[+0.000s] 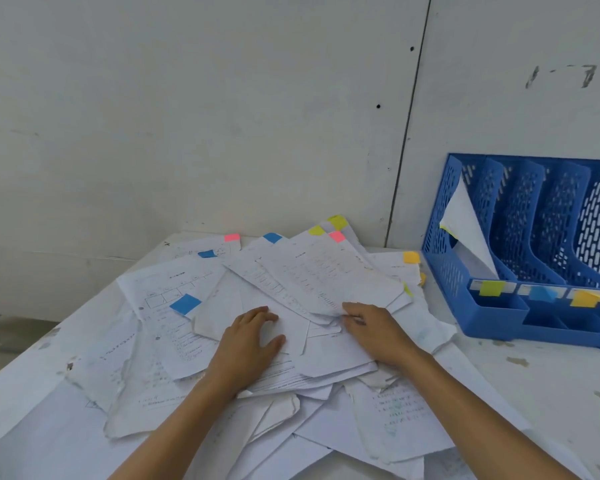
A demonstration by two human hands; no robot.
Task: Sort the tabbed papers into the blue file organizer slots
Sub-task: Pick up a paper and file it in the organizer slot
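Observation:
A loose pile of white papers [194, 341] with pink, blue, yellow-green and orange tabs covers the table. My left hand [248, 341] rests flat on a sheet in the middle of the pile, fingers relaxed. My right hand [374, 332] lies at the near edge of the top printed sheet [329, 275], which carries a pink tab [336, 236]; its fingers curl at that edge. The blue file organizer [499, 317] stands at the right against the wall. Its leftmost slot holds one curled white sheet [465, 220]. Green, blue and orange labels mark its front.
The white table [551, 382] has scuffed, chipped patches to the right of the pile. A white panelled wall [222, 116] rises directly behind the table. The table's left edge drops off to a grey floor [0, 341].

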